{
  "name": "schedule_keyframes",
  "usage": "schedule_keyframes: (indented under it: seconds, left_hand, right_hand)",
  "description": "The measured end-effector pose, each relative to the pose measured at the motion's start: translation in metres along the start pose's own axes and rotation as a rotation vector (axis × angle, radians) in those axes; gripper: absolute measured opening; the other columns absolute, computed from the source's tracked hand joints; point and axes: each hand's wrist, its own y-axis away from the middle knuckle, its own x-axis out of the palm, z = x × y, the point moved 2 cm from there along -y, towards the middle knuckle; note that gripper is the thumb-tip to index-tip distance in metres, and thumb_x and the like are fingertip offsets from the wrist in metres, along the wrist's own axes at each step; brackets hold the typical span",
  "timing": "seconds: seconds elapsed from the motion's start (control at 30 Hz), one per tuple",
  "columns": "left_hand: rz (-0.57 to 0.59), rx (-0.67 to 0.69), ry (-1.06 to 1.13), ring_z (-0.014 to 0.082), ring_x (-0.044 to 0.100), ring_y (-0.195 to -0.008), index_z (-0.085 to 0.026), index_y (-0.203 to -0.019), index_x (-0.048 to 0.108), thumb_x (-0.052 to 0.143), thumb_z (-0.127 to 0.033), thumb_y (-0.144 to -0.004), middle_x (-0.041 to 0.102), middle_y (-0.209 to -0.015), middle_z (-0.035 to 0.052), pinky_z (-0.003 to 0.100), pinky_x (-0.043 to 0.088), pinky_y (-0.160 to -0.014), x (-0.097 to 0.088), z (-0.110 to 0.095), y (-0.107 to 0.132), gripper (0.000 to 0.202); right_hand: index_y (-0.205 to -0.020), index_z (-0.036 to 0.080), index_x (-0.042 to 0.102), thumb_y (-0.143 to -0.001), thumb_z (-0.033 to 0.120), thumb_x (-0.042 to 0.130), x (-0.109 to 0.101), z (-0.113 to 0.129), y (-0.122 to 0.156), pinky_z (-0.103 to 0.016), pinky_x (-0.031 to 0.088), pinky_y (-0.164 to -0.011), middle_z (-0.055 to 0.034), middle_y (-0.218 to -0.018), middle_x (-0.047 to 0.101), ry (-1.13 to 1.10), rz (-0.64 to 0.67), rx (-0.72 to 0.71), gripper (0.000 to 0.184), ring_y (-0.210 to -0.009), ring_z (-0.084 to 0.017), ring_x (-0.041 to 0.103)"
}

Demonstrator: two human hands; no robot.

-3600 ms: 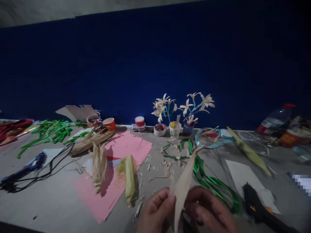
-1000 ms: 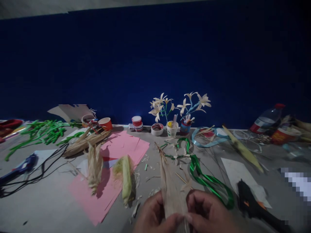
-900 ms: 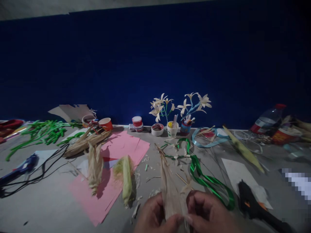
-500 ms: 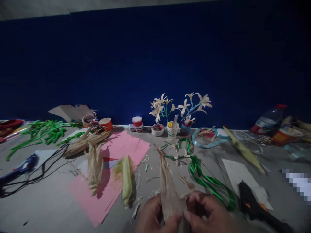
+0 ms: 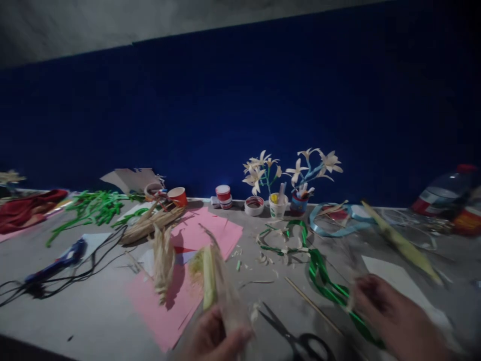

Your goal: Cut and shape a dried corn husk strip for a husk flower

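Observation:
My left hand [image 5: 220,336] is closed around a long, dry corn husk [image 5: 230,296], low in the middle of the view; the husk's thin tip points up and away. Off to the right, my right hand [image 5: 391,313] is blurred, its fingers pinched together above the green ribbon [image 5: 330,283]. A faint pale strip of corn husk [image 5: 351,302] shows at its fingertips. Between the hands lie black-handled scissors [image 5: 287,333] and a thin stick [image 5: 313,306]. Just behind the left hand is a pale green corn husk [image 5: 209,278].
Pink paper sheets [image 5: 150,311] carry a dried husk bundle [image 5: 164,263]. A blue glue gun [image 5: 56,268] with black cords lies left. White husk flowers [image 5: 259,173] rise behind a paper cup [image 5: 278,206]. Blue ribbon [image 5: 319,228], white paper [image 5: 398,281] and a bottle [image 5: 445,193] are right.
My hands have moved apart: the right has swung right, away from the husk, and the left has shifted left with it. The scissors now show. The view has turned slightly left.

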Motion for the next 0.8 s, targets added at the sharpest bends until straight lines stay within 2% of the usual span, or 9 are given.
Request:
schedule_keyframes:
  seconds: [0.07, 0.2, 0.3, 0.33, 0.43, 0.5, 0.57, 0.67, 0.8]
  left_hand:
    - [-0.109, 0.129, -0.179, 0.0238, 0.068, -0.085, -0.017, -0.097, 0.069, 0.076, -0.046, -0.074, 0.077, -0.085, 0.0056, 0.027, 0.052, -0.072, -0.034, -0.017, -0.013, 0.038]
    - [-0.313, 0.353, -0.757, 0.0284, 0.067, -0.082, -0.019, -0.125, 0.055, 0.064, -0.044, -0.082, 0.073, -0.086, 0.0062, 0.036, 0.053, -0.070, -0.087, -0.043, -0.043, 0.051]
    - [-0.599, 0.521, -1.128, 0.0385, 0.059, -0.101, -0.012, -0.125, 0.055, 0.056, -0.045, -0.085, 0.064, -0.117, 0.0212, 0.049, 0.047, -0.082, -0.085, -0.050, -0.048, 0.052]
    - [-0.605, 0.574, -1.147, 0.0391, 0.058, -0.103, -0.011, -0.120, 0.058, 0.057, -0.047, -0.084, 0.061, -0.121, 0.0232, 0.049, 0.046, -0.083, -0.074, -0.048, -0.045, 0.051]
    - [-0.238, 0.517, -0.776, 0.0226, 0.061, -0.074, -0.021, -0.093, 0.066, 0.059, -0.044, -0.086, 0.068, -0.091, 0.0079, 0.031, 0.048, -0.066, -0.021, -0.024, -0.030, 0.025]
    - [0.122, 0.355, -0.530, 0.0187, 0.060, -0.069, -0.020, -0.082, 0.068, 0.061, -0.042, -0.086, 0.067, -0.075, 0.0040, 0.026, 0.045, -0.065, 0.023, 0.000, -0.022, 0.024]
    - [0.325, 0.230, -0.342, 0.0165, 0.056, -0.066, -0.017, -0.079, 0.069, 0.068, -0.044, -0.079, 0.065, -0.071, 0.0031, 0.024, 0.041, -0.060, 0.056, 0.021, -0.018, 0.027]
    - [0.414, 0.129, -0.202, 0.0135, 0.049, -0.062, -0.016, -0.075, 0.064, 0.071, -0.048, -0.076, 0.058, -0.067, 0.0006, 0.024, 0.038, -0.059, 0.080, 0.037, -0.019, 0.034]
    - [0.437, -0.022, 0.005, 0.0114, 0.045, -0.057, -0.016, -0.068, 0.057, 0.072, -0.058, -0.071, 0.054, -0.059, -0.0018, 0.024, 0.037, -0.058, 0.086, 0.034, -0.019, 0.045]
  right_hand:
    - [-0.068, 0.024, 0.069, -0.051, 0.047, 0.076, -0.007, -0.016, -0.008, -0.037, 0.053, -0.066, -0.0075, -0.075, 0.076, -0.196, -0.024, 0.136, 0.029, -0.068, -0.029, 0.070]
    - [-0.066, 0.022, 0.068, -0.069, 0.054, 0.075, 0.016, -0.004, 0.017, -0.028, 0.050, -0.058, -0.0012, -0.059, 0.069, -0.507, 0.341, 0.096, 0.032, -0.056, -0.018, 0.061]
    - [-0.061, 0.020, 0.063, -0.069, 0.055, 0.077, 0.038, 0.018, 0.041, -0.025, 0.044, -0.052, 0.0009, -0.054, 0.065, -0.665, 0.415, 0.111, 0.039, -0.051, -0.014, 0.056]
    - [-0.059, 0.020, 0.061, -0.069, 0.056, 0.077, 0.043, 0.024, 0.045, -0.024, 0.042, -0.050, 0.0019, -0.052, 0.063, -0.697, 0.416, 0.120, 0.041, -0.049, -0.013, 0.054]
    - [-0.059, 0.019, 0.057, -0.072, 0.054, 0.076, 0.051, 0.032, 0.051, -0.023, 0.039, -0.049, 0.0038, -0.050, 0.058, -0.716, 0.419, 0.129, 0.042, -0.048, -0.011, 0.050]
    - [-0.059, 0.019, 0.055, -0.073, 0.051, 0.075, 0.051, 0.034, 0.052, -0.022, 0.037, -0.049, 0.0048, -0.048, 0.056, -0.706, 0.409, 0.118, 0.040, -0.047, -0.010, 0.047]
    - [-0.059, 0.019, 0.054, -0.073, 0.047, 0.074, 0.051, 0.035, 0.054, -0.021, 0.036, -0.048, 0.0061, -0.047, 0.053, -0.689, 0.387, 0.110, 0.037, -0.046, -0.009, 0.044]
    - [-0.059, 0.020, 0.053, -0.072, 0.039, 0.074, 0.051, 0.038, 0.057, -0.020, 0.034, -0.047, 0.0076, -0.046, 0.051, -0.664, 0.370, 0.119, 0.031, -0.045, -0.008, 0.043]
    - [-0.059, 0.019, 0.055, -0.071, 0.040, 0.074, 0.051, 0.033, 0.058, -0.020, 0.036, -0.046, 0.0066, -0.046, 0.053, -0.700, 0.361, 0.147, 0.030, -0.044, -0.009, 0.047]
